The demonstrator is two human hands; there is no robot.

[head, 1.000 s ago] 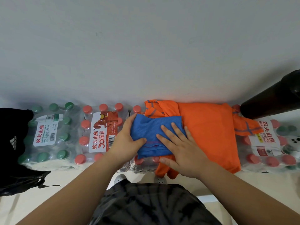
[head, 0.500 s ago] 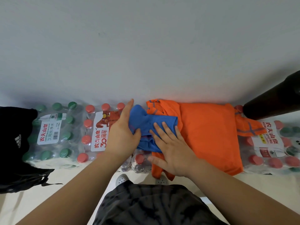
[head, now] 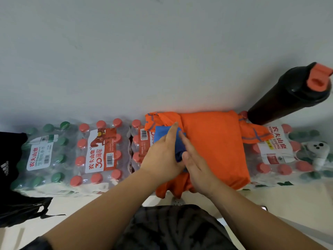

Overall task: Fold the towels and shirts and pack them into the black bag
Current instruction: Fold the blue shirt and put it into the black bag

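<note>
On top of the shrink-wrapped packs of water bottles [head: 100, 152] along the wall, we see the folded orange shirt [head: 216, 150] lying flat. The small blue towel [head: 160, 134] rests on the shirt's left part, caught between both hands. Our left grip [head: 162, 157] lies spread over the towel, fingers straight, thumb hidden. Our right grip [head: 196, 166] stands on edge, fingers straight and together, pressed against the towel's right side. The black bag [head: 10, 186] sits at the far left, well apart from the towel. A tall black bottle with an orange lid [head: 288, 98] stands just beside the shirt's far right corner.
</note>
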